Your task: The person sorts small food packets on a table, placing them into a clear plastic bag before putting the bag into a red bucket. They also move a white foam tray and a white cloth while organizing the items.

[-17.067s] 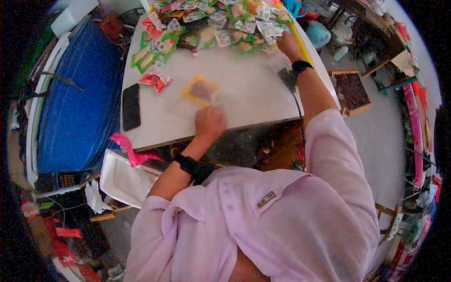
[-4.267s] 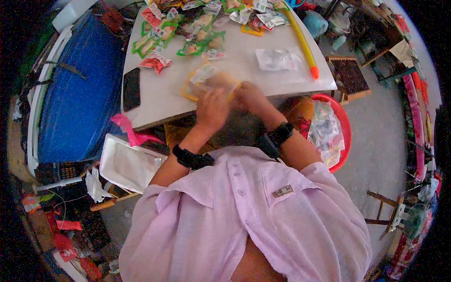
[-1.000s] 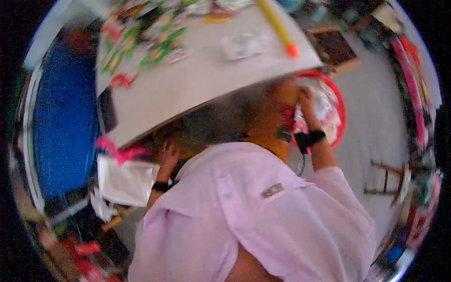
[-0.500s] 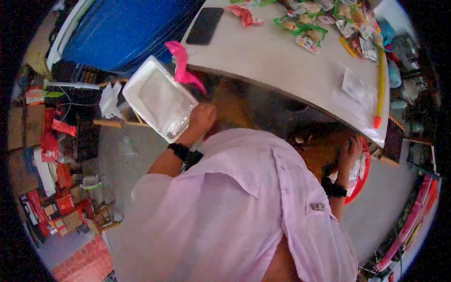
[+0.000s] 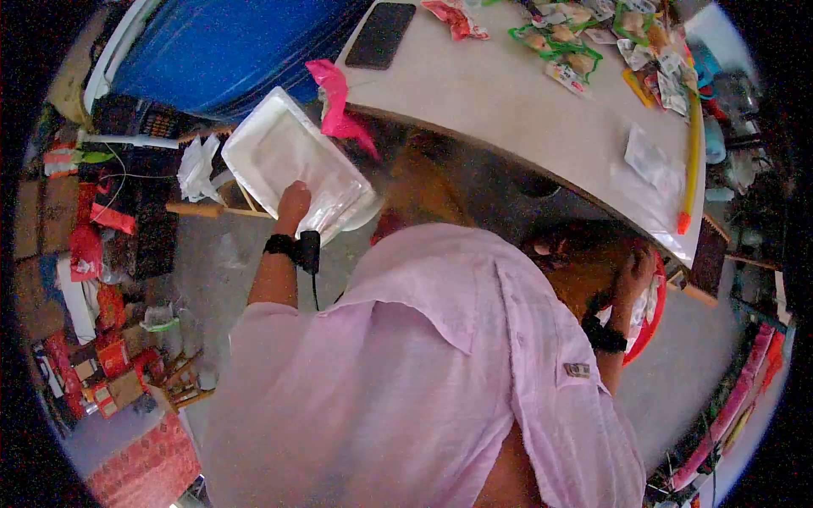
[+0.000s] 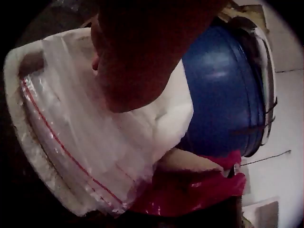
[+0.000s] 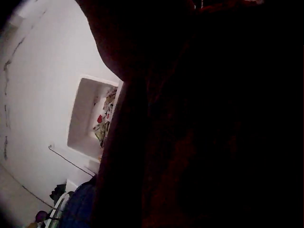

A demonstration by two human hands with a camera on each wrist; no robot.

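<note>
My left hand (image 5: 294,206) is at the near side of a white foam tray (image 5: 256,159) in the head view. Clear plastic bags (image 5: 334,190) lie in the tray; the left wrist view shows bags (image 6: 71,137) with red lines beside the hand (image 6: 137,61). Its fingers are mostly hidden, so its grip cannot be told. My right hand (image 5: 635,269) rests on the knee, fingers relaxed, beside a red basin (image 5: 650,326) holding packets. The right wrist view is mostly dark.
A phone (image 5: 381,35), green-edged and red packets (image 5: 563,46), a clear bag (image 5: 648,157) and a yellow stick (image 5: 693,161) lie on the white table (image 5: 500,102). A pink bag (image 5: 334,97) hangs at the table's edge by the tray. Behind stands a blue tub (image 5: 229,51).
From the tray's right side, my left hand has moved left onto its near side. The plastic bags now reach past the tray's right edge. My right hand has stayed on the knee.
</note>
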